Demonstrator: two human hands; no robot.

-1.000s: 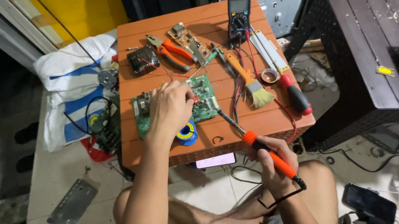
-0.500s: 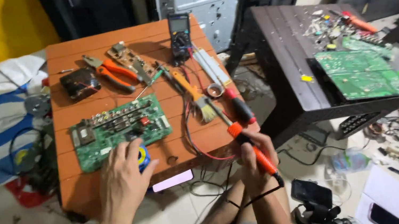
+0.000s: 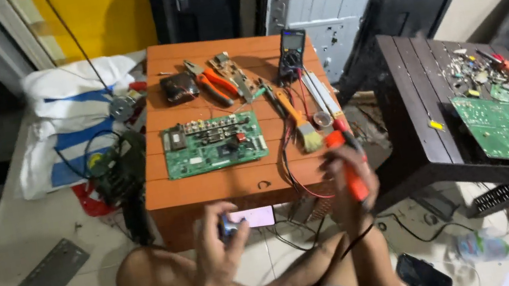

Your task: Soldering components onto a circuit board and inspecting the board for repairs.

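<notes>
Since the earlier frame, left hand (image 3: 216, 246) has left the orange table (image 3: 220, 186), now pinching a small blue roll (image 3: 229, 224) above my lap. Right hand (image 3: 345, 172) grips the orange soldering iron (image 3: 350, 168). Green circuit board (image 3: 214, 144) lies untouched. I judge this a resupply step; next calls for bringing both to the board.

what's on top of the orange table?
On the orange table: a green circuit board, orange pliers, a multimeter, a paintbrush, a small black box and red wires. Anything beneath the board is hidden.
</notes>
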